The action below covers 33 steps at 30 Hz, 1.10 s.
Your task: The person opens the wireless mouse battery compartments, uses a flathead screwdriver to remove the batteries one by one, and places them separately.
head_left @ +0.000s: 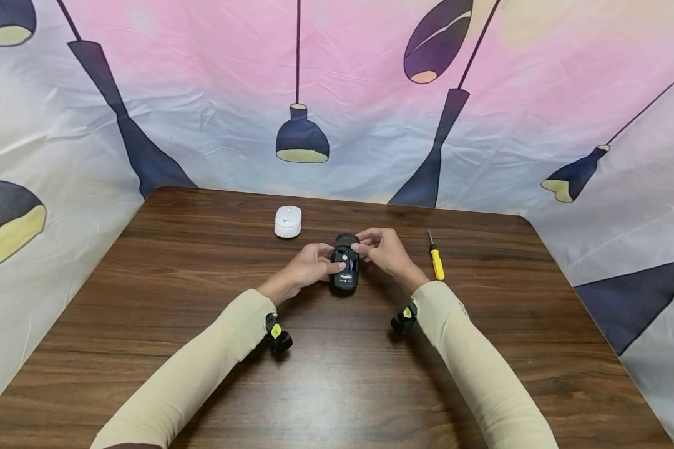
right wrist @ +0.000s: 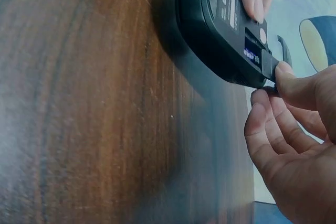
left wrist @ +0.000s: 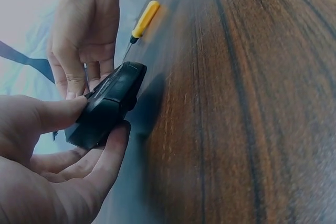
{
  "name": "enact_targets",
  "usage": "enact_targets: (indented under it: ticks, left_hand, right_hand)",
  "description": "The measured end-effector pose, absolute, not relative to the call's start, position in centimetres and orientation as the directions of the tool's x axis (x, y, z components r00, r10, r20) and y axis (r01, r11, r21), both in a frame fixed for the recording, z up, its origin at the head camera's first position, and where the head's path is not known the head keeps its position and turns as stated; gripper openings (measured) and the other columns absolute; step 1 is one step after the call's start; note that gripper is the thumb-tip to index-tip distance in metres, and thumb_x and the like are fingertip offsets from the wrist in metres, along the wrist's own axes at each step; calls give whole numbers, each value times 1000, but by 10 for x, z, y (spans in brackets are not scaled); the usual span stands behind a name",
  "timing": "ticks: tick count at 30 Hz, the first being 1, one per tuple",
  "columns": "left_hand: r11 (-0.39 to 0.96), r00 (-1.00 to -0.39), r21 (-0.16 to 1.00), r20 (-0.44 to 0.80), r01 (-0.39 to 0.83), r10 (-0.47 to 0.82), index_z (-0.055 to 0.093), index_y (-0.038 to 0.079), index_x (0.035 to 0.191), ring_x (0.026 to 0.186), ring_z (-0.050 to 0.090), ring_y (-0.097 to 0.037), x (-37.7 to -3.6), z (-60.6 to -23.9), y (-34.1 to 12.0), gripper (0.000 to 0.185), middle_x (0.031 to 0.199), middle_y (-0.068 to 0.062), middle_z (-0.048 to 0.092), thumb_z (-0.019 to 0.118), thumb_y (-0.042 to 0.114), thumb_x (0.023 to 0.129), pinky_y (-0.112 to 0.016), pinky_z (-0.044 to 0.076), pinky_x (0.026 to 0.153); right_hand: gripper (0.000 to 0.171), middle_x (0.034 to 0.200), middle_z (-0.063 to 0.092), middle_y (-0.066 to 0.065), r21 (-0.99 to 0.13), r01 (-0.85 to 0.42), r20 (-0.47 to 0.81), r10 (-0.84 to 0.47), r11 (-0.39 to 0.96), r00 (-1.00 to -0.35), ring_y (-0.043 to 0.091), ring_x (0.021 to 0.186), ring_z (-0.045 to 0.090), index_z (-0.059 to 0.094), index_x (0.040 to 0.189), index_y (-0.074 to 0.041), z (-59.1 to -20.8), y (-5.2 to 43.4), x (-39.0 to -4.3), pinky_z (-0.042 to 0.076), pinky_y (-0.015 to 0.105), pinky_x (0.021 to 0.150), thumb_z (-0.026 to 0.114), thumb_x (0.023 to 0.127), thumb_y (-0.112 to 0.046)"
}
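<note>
The head view looks forward and down from above, over the table [head_left: 326, 355] to the wall cloth [head_left: 359, 50]. The left wrist camera [head_left: 279, 339] and the right wrist camera [head_left: 402, 320] look from low and close, the table standing sideways; all views share the black mouse [head_left: 345, 279], while head and left wrist also share the screwdriver [head_left: 437, 264].

A black computer mouse [head_left: 344, 285], oval with a glossy rim, is held underside up over the middle of the table [head_left: 213, 243], its long axis running away from the person. The underside carries pale printed text, 1 round white spot [right wrist: 263, 36] and an open slot with a purplish battery [right wrist: 252, 55] inside. The left hand [head_left: 309, 265] grips its side; the right hand [head_left: 389, 251] pinches a dark piece [right wrist: 269, 65] at the far end.
</note>
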<state>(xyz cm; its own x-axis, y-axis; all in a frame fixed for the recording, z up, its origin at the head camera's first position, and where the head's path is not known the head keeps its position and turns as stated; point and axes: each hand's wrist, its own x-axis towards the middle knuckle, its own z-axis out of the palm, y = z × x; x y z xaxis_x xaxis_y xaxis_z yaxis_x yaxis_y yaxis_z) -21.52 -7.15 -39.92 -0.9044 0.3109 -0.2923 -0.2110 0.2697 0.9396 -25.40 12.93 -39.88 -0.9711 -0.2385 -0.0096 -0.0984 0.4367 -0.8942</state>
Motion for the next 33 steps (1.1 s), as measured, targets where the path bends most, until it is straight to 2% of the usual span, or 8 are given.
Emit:
enact_targets:
  ticks: [6, 12, 15, 22, 33]
  left_hand:
    - [255, -901, 942, -295, -218, 318, 43, -9, 142, 101, 69, -27, -215, -400, -72, 52, 121, -23, 63, 66, 13, 100, -38, 58, 95]
    - [269, -899, 937, -303, -221, 316, 43, -9, 141, 97, 69, -25, -216, -400, -72, 52, 115, -21, 66, 65, 12, 100, -36, 59, 92]
    - [266, -898, 938, -303, -222, 319, 43, -11, 142, 97, 70, -24, -216, -399, -73, 52, 116, -22, 67, 65, 12, 100, -36, 60, 91]
    - [283, -903, 935, -301, -215, 308, 46, -10, 139, 98, 68, -23, -214, -399, -74, 50, 117, -21, 67, 66, 13, 100, -36, 60, 91]
    - [288, -901, 932, -307, -220, 306, 39, -7, 147, 103, 66, -25, -214, -399, -72, 56, 126, -21, 64, 61, 20, 103, -39, 56, 95]
  right_hand:
    - [22, 97, 72, 15, -921, -55, -31, -214, 386, -976, 18, 76, 66, 70, 114, 1, -399, 128, -259, 63, 34, 71, 73, 95, -9]
    - [23, 96, 71, 13, -956, 1, -60, -191, 294, -980, 16, 75, 66, 68, 116, 2, -397, 129, -265, 63, 43, 81, 72, 95, -7]
    - [23, 93, 70, 12, -958, 8, -58, -168, 286, -984, 16, 73, 66, 68, 116, 3, -398, 132, -268, 63, 45, 81, 72, 95, -7]
    - [20, 90, 69, 12, -916, 24, -80, -125, 401, -989, 19, 73, 66, 68, 113, 2, -407, 142, -274, 63, 31, 69, 72, 95, -8]
    - [18, 88, 73, 16, -855, -14, -41, -94, 518, -995, 19, 71, 69, 72, 106, 3, -417, 147, -285, 62, 28, 62, 74, 94, -9]
